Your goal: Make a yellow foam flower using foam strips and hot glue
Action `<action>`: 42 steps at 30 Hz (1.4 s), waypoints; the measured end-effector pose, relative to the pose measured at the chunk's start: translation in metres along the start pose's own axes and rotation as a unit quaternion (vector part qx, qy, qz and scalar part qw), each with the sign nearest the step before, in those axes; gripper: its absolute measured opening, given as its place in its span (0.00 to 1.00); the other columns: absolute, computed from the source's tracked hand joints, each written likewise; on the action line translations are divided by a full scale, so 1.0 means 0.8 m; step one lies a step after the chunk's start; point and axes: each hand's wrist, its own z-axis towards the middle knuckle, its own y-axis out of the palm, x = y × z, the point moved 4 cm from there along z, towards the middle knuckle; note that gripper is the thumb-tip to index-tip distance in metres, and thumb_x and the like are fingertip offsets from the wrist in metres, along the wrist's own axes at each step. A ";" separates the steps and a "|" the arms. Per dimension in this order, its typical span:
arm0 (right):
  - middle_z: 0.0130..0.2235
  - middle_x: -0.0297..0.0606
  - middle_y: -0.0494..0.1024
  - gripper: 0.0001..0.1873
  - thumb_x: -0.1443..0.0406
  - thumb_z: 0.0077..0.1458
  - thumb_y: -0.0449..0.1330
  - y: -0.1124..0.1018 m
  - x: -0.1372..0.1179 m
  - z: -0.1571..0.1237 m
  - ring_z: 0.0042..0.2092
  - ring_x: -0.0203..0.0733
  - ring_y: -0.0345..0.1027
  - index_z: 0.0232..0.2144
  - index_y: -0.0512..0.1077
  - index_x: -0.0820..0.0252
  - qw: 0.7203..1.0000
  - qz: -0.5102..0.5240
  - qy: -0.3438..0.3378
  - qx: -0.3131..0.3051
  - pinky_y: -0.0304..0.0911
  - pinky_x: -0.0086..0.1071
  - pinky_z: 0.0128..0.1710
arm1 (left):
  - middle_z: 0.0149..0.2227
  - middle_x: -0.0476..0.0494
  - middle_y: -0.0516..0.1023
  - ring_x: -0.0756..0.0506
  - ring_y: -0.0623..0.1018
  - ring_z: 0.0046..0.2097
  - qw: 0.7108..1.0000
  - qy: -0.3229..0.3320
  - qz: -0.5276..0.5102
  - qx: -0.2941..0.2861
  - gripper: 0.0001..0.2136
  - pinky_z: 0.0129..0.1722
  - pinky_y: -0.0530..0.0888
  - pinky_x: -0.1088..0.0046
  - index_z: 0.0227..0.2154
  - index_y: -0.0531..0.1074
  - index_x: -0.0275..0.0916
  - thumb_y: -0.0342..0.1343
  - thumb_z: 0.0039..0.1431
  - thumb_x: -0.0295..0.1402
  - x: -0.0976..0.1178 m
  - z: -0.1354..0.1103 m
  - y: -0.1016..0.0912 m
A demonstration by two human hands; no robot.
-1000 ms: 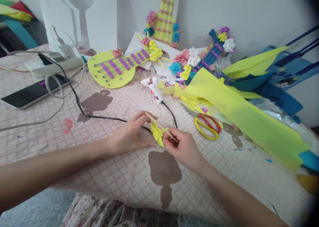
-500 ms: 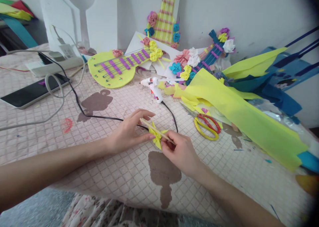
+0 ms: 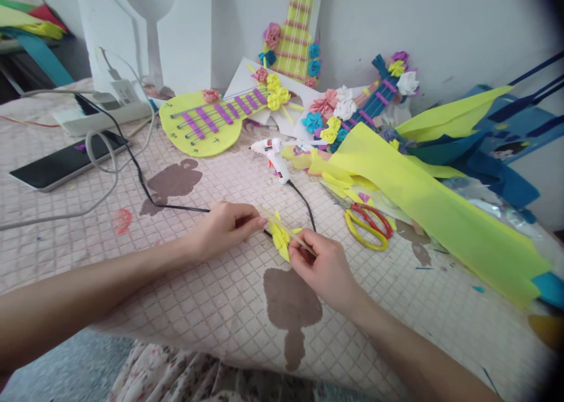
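My right hand (image 3: 324, 267) pinches a thin wooden stick (image 3: 282, 224) between thumb and fingers. The stick lies slantwise across a folded yellow paper piece (image 3: 279, 238), which touches my right fingertips. Just left of the paper is my left hand (image 3: 231, 225), its thumb and forefinger pressed together close to the stick's far end. Whatever sits in that left pinch is too small to make out. Behind my hands a white glue gun (image 3: 277, 166) rests on the tablecloth, its black cord running down behind the paper.
Scissors (image 3: 366, 225) with red and yellow handles lie to the right, beside a long yellow crepe strip (image 3: 423, 214). A yellow guitar cutout (image 3: 202, 126) and a blue decorated one (image 3: 374, 102) are behind. A phone (image 3: 70, 160) and power strip (image 3: 103, 117) occupy the left.
My left fingers, spread apart around the stick's end before, have closed into a pinch. The paper and stick have shifted slightly right with my right hand, as has the whole view.
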 end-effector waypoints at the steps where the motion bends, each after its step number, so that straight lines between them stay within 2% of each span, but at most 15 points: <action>1: 0.20 0.26 0.62 0.06 0.69 0.52 0.53 0.000 -0.001 0.000 0.22 0.30 0.56 0.23 0.62 0.59 1.000 0.000 -0.001 0.002 0.53 0.25 0.24 | 0.17 0.52 0.69 0.56 0.63 0.19 1.000 -0.002 -0.002 -0.016 0.14 0.17 0.58 0.83 0.27 0.73 0.34 0.50 0.61 0.38 0.001 -0.001 0.003; 6: 0.21 0.27 0.62 0.06 0.68 0.52 0.53 -0.001 -0.006 -0.001 0.22 0.30 0.56 0.23 0.62 0.58 1.000 0.010 -0.004 0.005 0.53 0.25 0.24 | 0.20 0.51 0.72 0.56 0.65 0.18 0.991 -0.051 -0.084 -0.087 0.13 0.16 0.60 0.84 0.34 0.72 0.35 0.50 0.61 0.41 -0.002 -0.006 0.017; 10: 0.21 0.26 0.62 0.06 0.68 0.52 0.53 0.000 -0.008 -0.002 0.22 0.30 0.56 0.24 0.62 0.58 1.000 0.010 -0.006 0.002 0.53 0.25 0.23 | 0.20 0.51 0.72 0.57 0.63 0.16 0.964 -0.097 -0.182 -0.168 0.15 0.15 0.59 0.84 0.29 0.70 0.35 0.50 0.61 0.42 0.002 -0.008 0.026; 13: 0.20 0.26 0.61 0.07 0.69 0.52 0.53 0.001 -0.009 -0.001 0.22 0.30 0.56 0.23 0.62 0.58 1.000 0.006 -0.012 0.000 0.53 0.25 0.23 | 0.18 0.52 0.70 0.58 0.62 0.15 0.948 -0.109 -0.225 -0.197 0.15 0.14 0.58 0.84 0.25 0.69 0.35 0.51 0.60 0.40 0.006 -0.008 0.030; 16: 0.20 0.26 0.60 0.08 0.69 0.52 0.53 0.002 -0.009 -0.001 0.22 0.30 0.55 0.23 0.61 0.58 1.000 0.004 -0.015 -0.002 0.52 0.25 0.24 | 0.18 0.52 0.70 0.58 0.62 0.16 0.947 -0.107 -0.238 -0.186 0.13 0.15 0.58 0.85 0.23 0.68 0.35 0.51 0.60 0.37 0.006 -0.007 0.030; 19: 0.20 0.26 0.60 0.08 0.69 0.52 0.53 0.001 -0.006 0.000 0.22 0.30 0.55 0.23 0.61 0.58 1.000 0.000 -0.011 0.001 0.52 0.25 0.24 | 0.19 0.52 0.71 0.57 0.64 0.16 0.951 -0.112 -0.245 -0.151 0.10 0.15 0.59 0.84 0.26 0.68 0.35 0.50 0.59 0.35 0.001 -0.004 0.025; 22: 0.20 0.26 0.61 0.07 0.69 0.52 0.53 0.000 -0.003 0.000 0.23 0.30 0.55 0.23 0.61 0.58 1.000 -0.004 -0.009 0.005 0.52 0.26 0.24 | 0.18 0.52 0.68 0.57 0.63 0.16 0.954 -0.136 -0.258 -0.071 0.08 0.14 0.59 0.84 0.24 0.65 0.36 0.48 0.57 0.32 -0.008 0.003 0.010; 25: 0.21 0.26 0.61 0.07 0.69 0.52 0.53 -0.001 -0.001 0.000 0.23 0.30 0.56 0.23 0.62 0.58 1.000 -0.002 -0.007 0.006 0.52 0.26 0.24 | 0.20 0.52 0.66 0.57 0.61 0.16 0.940 -0.148 -0.305 0.031 0.09 0.13 0.55 0.84 0.21 0.60 0.37 0.45 0.56 0.30 -0.016 0.009 -0.008; 27: 0.21 0.27 0.62 0.07 0.69 0.53 0.53 -0.002 -0.001 0.000 0.23 0.30 0.56 0.23 0.61 0.58 1.000 0.000 -0.005 0.006 0.53 0.26 0.24 | 0.21 0.51 0.66 0.57 0.61 0.17 0.935 -0.148 -0.318 0.056 0.10 0.13 0.53 0.84 0.21 0.59 0.37 0.43 0.56 0.30 -0.018 0.011 -0.014; 28: 0.21 0.27 0.61 0.07 0.68 0.53 0.53 -0.002 -0.001 0.000 0.23 0.30 0.56 0.23 0.61 0.58 1.000 0.001 -0.003 0.006 0.53 0.26 0.24 | 0.21 0.51 0.65 0.58 0.61 0.17 0.936 -0.147 -0.314 0.051 0.10 0.13 0.53 0.84 0.20 0.60 0.36 0.43 0.57 0.30 -0.018 0.011 -0.014; 31: 0.20 0.26 0.61 0.08 0.68 0.53 0.53 -0.002 -0.002 0.001 0.22 0.30 0.55 0.22 0.60 0.58 1.000 0.003 0.001 0.008 0.53 0.26 0.24 | 0.18 0.51 0.65 0.57 0.62 0.16 0.947 -0.152 -0.281 -0.023 0.12 0.13 0.56 0.84 0.19 0.63 0.35 0.47 0.57 0.31 -0.013 0.007 -0.002; 32: 0.20 0.26 0.61 0.08 0.68 0.53 0.53 -0.002 -0.003 0.000 0.22 0.30 0.55 0.22 0.61 0.58 1.000 0.005 0.002 0.008 0.53 0.26 0.24 | 0.17 0.52 0.65 0.57 0.62 0.16 0.950 -0.155 -0.262 -0.074 0.13 0.12 0.55 0.84 0.21 0.65 0.35 0.48 0.59 0.34 -0.011 0.004 0.006; 34: 0.20 0.26 0.61 0.08 0.68 0.53 0.53 -0.001 -0.004 0.000 0.22 0.30 0.56 0.23 0.61 0.58 1.000 0.009 0.001 0.008 0.53 0.26 0.24 | 0.17 0.53 0.66 0.57 0.63 0.15 0.952 -0.133 -0.249 -0.120 0.12 0.12 0.57 0.84 0.26 0.68 0.35 0.51 0.59 0.39 -0.005 -0.002 0.019; 37: 0.21 0.27 0.62 0.07 0.68 0.53 0.53 0.000 -0.005 0.000 0.22 0.30 0.56 0.23 0.62 0.58 1.000 0.010 0.000 0.009 0.53 0.26 0.24 | 0.20 0.54 0.69 0.57 0.66 0.17 0.962 -0.095 -0.233 -0.106 0.09 0.13 0.60 0.85 0.33 0.70 0.36 0.55 0.57 0.38 -0.003 -0.005 0.028; 42: 0.20 0.27 0.62 0.07 0.68 0.52 0.53 -0.001 -0.004 0.000 0.22 0.30 0.56 0.23 0.62 0.58 1.000 0.002 0.005 0.012 0.53 0.25 0.24 | 0.20 0.54 0.69 0.57 0.66 0.17 0.972 -0.080 -0.209 -0.071 0.09 0.14 0.62 0.85 0.31 0.69 0.36 0.53 0.59 0.37 -0.005 -0.004 0.023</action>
